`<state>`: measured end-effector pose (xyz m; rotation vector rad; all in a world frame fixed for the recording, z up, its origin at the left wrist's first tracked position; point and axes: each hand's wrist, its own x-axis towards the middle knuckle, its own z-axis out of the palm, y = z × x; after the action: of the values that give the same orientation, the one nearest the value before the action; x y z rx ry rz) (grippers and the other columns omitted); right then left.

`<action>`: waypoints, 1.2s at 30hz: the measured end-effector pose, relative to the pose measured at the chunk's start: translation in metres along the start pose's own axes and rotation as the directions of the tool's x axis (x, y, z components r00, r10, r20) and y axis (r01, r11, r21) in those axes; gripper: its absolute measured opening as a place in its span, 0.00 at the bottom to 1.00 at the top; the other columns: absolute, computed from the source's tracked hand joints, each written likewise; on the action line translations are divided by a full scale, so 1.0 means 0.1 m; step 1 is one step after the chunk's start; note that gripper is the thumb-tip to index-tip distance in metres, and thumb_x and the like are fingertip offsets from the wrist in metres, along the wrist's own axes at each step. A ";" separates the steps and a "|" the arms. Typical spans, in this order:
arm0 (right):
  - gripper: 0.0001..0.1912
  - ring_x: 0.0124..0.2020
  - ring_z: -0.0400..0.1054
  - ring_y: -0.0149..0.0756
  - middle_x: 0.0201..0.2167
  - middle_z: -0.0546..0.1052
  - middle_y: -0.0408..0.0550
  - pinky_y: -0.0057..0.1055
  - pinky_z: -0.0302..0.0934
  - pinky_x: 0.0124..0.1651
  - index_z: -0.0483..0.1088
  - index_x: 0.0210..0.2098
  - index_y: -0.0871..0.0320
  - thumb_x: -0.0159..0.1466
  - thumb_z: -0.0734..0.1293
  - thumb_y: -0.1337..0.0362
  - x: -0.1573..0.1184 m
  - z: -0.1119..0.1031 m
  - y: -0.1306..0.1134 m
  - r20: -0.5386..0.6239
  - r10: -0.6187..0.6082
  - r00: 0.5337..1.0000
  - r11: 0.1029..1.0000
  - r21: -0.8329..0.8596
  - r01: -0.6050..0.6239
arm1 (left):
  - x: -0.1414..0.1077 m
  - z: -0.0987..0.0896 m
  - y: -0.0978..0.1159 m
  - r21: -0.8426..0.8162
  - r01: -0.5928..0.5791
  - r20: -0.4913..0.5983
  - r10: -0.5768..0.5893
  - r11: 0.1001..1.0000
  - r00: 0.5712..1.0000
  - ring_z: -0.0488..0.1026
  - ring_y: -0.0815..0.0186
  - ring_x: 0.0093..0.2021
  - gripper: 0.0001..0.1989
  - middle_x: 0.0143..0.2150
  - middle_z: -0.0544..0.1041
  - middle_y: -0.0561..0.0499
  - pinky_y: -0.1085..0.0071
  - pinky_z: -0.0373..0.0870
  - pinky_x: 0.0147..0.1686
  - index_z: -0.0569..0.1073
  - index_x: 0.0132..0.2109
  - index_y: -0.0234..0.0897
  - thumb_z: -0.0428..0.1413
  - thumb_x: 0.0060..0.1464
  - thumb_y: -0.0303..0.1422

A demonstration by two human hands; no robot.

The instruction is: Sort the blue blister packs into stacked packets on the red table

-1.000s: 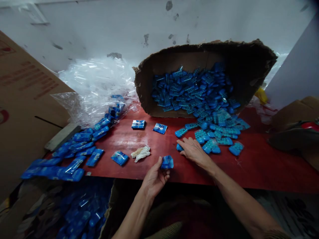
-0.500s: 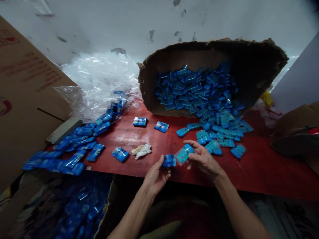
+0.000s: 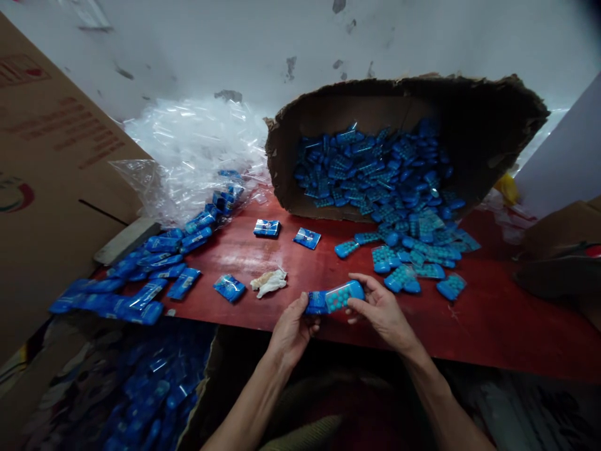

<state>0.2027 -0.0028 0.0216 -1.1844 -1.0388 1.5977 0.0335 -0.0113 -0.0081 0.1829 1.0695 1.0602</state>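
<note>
Thumb and fingers of my left hand (image 3: 292, 329) pinch a small printed blue sleeve (image 3: 316, 303) over the table's front edge. In my right hand (image 3: 381, 307) is a blue blister pack (image 3: 345, 295) with rows of turquoise balls under clear plastic. The pack's clear end meets the sleeve's right end, and I cannot tell how far it reaches inside. Left of my hands lie a crumpled whitish scrap (image 3: 269, 282) and a blue printed packet (image 3: 230, 288). Two flat stacks of blue sleeves, one nearer (image 3: 307, 238) and one thicker (image 3: 267, 228), lie farther back.
A torn cardboard box (image 3: 282, 181) on its side spills blister packs (image 3: 422, 247) onto the red table (image 3: 488, 326). Clear plastic wrappers (image 3: 197, 144) heap at the back left. Finished-looking blue packets (image 3: 150, 269) pile at the left, above a box of blue packets (image 3: 154, 388).
My right hand has brought the blister pack left and levelled it, so its end now meets the sleeve in my left hand. The whole view has shifted slightly.
</note>
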 end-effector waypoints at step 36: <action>0.19 0.22 0.67 0.30 0.24 0.70 0.41 0.27 0.63 0.25 0.58 0.50 0.54 0.59 0.59 0.61 -0.24 0.32 0.31 0.107 -0.045 0.993 0.979 -0.193 0.065 | -0.13 0.14 0.09 0.060 -0.036 0.103 0.030 0.998 0.994 0.68 0.70 0.22 0.12 0.22 0.70 0.54 0.72 0.65 0.27 0.65 0.28 0.34 0.59 0.40 0.36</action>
<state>0.1705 -0.0384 0.0050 -1.2016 -1.3101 1.5531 0.0383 -0.0115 0.0126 0.3020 1.0105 1.0370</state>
